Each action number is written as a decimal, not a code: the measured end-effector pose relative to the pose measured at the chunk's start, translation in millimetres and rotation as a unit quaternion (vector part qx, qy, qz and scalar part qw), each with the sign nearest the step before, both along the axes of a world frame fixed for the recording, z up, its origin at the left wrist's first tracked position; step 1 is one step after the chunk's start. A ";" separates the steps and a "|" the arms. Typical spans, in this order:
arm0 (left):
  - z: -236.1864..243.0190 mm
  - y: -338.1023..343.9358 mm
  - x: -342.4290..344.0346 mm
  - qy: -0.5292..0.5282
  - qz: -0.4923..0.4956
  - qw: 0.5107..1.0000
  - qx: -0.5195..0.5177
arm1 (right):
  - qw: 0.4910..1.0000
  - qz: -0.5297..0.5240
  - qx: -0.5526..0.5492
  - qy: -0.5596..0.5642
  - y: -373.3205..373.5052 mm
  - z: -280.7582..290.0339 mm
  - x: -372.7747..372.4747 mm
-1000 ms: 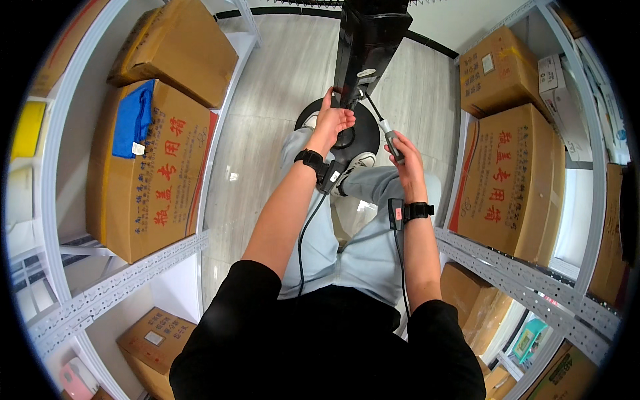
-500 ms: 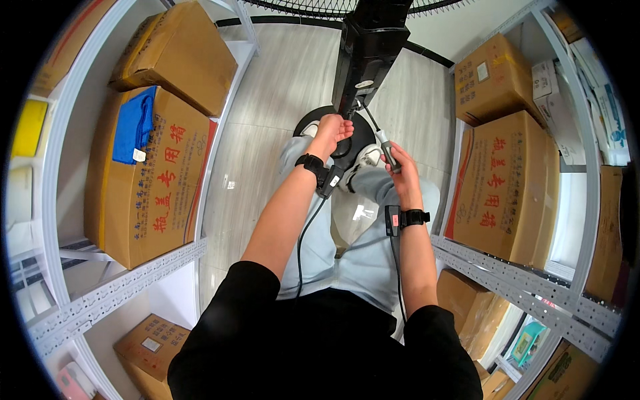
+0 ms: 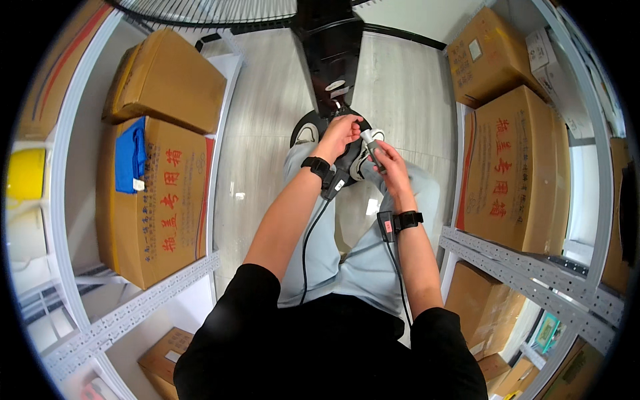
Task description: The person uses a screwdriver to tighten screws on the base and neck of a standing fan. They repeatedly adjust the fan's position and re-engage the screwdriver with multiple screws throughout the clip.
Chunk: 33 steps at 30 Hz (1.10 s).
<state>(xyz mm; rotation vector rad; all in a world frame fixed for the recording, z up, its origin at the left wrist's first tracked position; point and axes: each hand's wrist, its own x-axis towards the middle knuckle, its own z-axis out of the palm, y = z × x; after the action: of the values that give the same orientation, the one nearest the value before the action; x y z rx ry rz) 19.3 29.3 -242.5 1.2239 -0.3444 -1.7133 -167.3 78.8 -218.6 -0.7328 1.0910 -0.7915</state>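
Observation:
A black floor fan's stand (image 3: 328, 63) rises in front of me, its dark round base on the floor around my shoes. Close under the lower end of the stand is my left hand (image 3: 341, 135), its fingers curled together. What they pinch, if anything, is too small to make out. My right hand (image 3: 392, 167) is wrapped round the grey handle of a screwdriver (image 3: 374, 148). Its pale collar points up and left, toward my left fingertips. The dark shaft is hard to see, and I cannot tell whether its tip touches anything.
Metal shelves with large cardboard boxes stand at left (image 3: 160, 207) and right (image 3: 500, 173). A folded blue cloth (image 3: 131, 157) lies on the left box. The fan's wire guard (image 3: 207, 15) spans the top. Black cables (image 3: 313, 233) run from both wrist straps along my arms.
The screwdriver has come away from the stand's lower end, closer to my left fingers. My right hand has shifted slightly left. The whole view has turned, so the fan appears farther left.

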 end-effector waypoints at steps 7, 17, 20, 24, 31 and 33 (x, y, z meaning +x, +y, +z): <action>-1.2 -4.4 5.8 -0.033 -0.013 0.999 -0.009 | 0.998 -0.022 -0.061 0.015 5.1 -7.8 9.1; 3.2 -5.1 -0.8 -0.010 0.008 1.000 -0.006 | 0.992 -0.055 0.065 -0.090 1.1 -2.1 1.0; -1.5 -5.9 0.4 -0.006 0.022 1.000 -0.002 | 0.993 -0.031 0.094 -0.063 -0.7 -3.6 1.7; -4.4 -7.5 -1.4 -0.007 0.033 0.999 0.013 | 0.993 0.004 0.111 -0.033 -0.4 2.4 -1.5; -1.9 -7.3 -3.1 -0.008 0.024 0.999 0.021 | 0.997 -0.005 -0.018 0.081 4.7 -5.5 0.2; 0.2 -7.1 -3.0 0.000 0.026 1.000 0.012 | 0.986 -0.023 -0.085 0.144 6.6 -9.6 2.1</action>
<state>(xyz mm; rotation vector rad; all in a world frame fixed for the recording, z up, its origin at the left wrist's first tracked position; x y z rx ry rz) 16.3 22.2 -242.3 1.2402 -0.2913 -1.6770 -165.2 85.5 -228.2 -0.9913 1.3131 -0.8423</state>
